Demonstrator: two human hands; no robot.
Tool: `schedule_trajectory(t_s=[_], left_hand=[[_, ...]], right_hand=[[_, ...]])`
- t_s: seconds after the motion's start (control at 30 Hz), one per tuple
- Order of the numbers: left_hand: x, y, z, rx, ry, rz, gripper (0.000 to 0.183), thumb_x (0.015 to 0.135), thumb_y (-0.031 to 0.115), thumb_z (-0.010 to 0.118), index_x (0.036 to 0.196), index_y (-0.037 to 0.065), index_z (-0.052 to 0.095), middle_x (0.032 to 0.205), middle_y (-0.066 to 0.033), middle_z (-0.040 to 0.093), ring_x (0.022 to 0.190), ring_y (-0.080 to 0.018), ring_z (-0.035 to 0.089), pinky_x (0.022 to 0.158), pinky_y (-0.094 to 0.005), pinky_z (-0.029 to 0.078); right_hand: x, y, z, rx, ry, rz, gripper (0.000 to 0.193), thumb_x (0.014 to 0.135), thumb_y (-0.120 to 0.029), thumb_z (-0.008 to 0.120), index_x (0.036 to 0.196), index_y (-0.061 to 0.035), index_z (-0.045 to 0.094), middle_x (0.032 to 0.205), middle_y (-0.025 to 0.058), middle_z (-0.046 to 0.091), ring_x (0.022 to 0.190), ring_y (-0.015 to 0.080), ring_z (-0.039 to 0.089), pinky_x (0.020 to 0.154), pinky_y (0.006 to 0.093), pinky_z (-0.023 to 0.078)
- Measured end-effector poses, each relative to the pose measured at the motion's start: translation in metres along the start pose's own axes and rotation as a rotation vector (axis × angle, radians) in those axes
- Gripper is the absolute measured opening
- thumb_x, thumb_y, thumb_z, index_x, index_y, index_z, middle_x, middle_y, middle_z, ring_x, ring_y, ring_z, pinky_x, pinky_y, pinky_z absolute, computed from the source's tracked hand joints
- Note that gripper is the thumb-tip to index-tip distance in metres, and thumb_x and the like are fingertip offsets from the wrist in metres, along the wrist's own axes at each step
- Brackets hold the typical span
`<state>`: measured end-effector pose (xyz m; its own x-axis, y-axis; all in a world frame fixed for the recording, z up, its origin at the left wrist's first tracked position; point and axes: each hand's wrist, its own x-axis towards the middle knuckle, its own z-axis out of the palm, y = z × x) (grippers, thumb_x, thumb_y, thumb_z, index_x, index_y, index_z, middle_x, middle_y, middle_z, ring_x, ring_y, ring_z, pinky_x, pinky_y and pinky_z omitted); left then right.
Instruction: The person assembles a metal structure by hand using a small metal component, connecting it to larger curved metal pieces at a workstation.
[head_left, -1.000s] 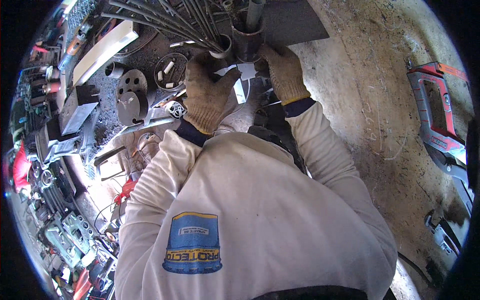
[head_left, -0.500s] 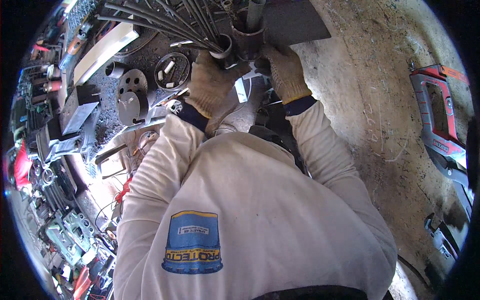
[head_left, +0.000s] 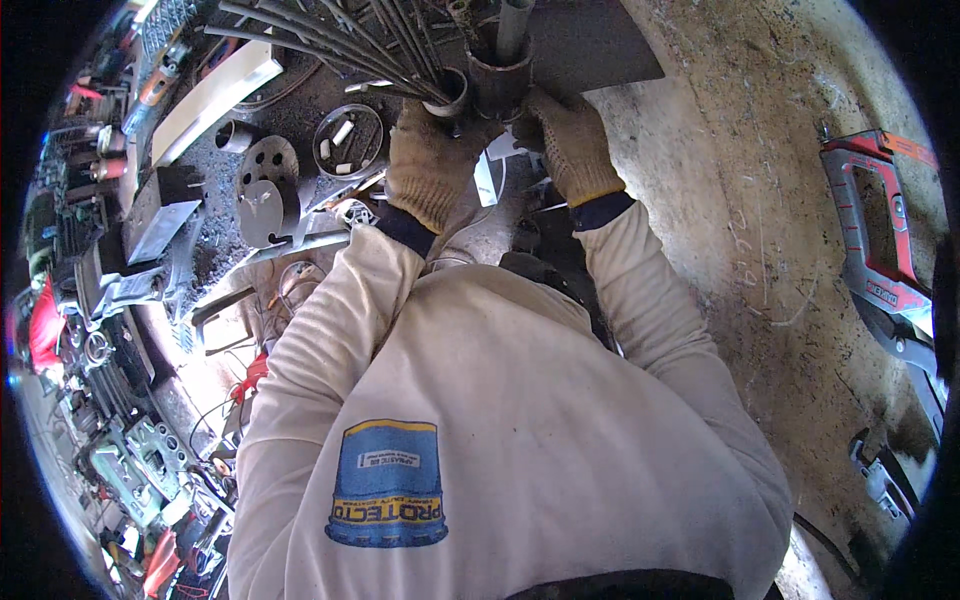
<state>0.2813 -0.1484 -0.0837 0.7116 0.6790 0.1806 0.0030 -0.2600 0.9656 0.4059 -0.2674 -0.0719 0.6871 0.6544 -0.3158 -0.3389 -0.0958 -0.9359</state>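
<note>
Showing between your gloves, a pale flat piece sits just below a dark cup. Your left hand and right hand curl beside it; whether either grips it, you cannot tell, as fingertips are hidden. Left of that cup, a pale cup holds thin rods; well right lies a red-and-grey tool.

My left hand in a brown knitted glove has moved rightward, nearer my right hand in its brown knitted glove; its thumb no longer sticks out, and less pale flat sheet shows between them.
</note>
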Motion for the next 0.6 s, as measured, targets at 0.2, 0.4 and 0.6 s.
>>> schedule_trajectory(t_s=[0.2,0.4,0.6], left_hand=[[-0.003,0.016,0.004,0.182,0.06,-0.032,0.046,0.074,0.018,0.086,0.11,0.001,0.062,0.103,-0.0142,0.073,0.096,-0.026,0.071,0.082,-0.0364,0.055],[-0.004,0.015,0.001,0.227,-0.007,-0.023,0.059,0.073,0.016,0.088,0.119,0.001,0.055,0.111,-0.0147,0.071,0.102,-0.0258,0.069,0.086,-0.0363,0.054],[-0.005,0.008,-0.001,0.183,0.002,-0.018,0.063,0.073,0.017,0.088,0.122,0.001,0.053,0.114,-0.0151,0.069,0.107,-0.0292,0.067,0.088,-0.037,0.053]], right_hand=[[0.013,0.005,-0.009,-0.056,-0.058,-0.047,0.025,0.093,-0.027,0.064,0.099,-0.0032,0.07,0.085,0.0074,0.068,0.069,0.0142,0.062,0.063,0.0275,0.05],[0.014,0.003,-0.006,-0.286,0.011,-0.275,0.024,0.092,-0.027,0.061,0.09,-0.0042,0.069,0.073,0.0043,0.063,0.062,0.0122,0.055,0.058,0.027,0.044],[0.022,0.007,-0.019,-0.345,-0.096,-0.277,0.023,0.091,-0.027,0.061,0.092,-0.0051,0.07,0.076,0.004,0.065,0.066,0.012,0.059,0.059,0.0283,0.047]])
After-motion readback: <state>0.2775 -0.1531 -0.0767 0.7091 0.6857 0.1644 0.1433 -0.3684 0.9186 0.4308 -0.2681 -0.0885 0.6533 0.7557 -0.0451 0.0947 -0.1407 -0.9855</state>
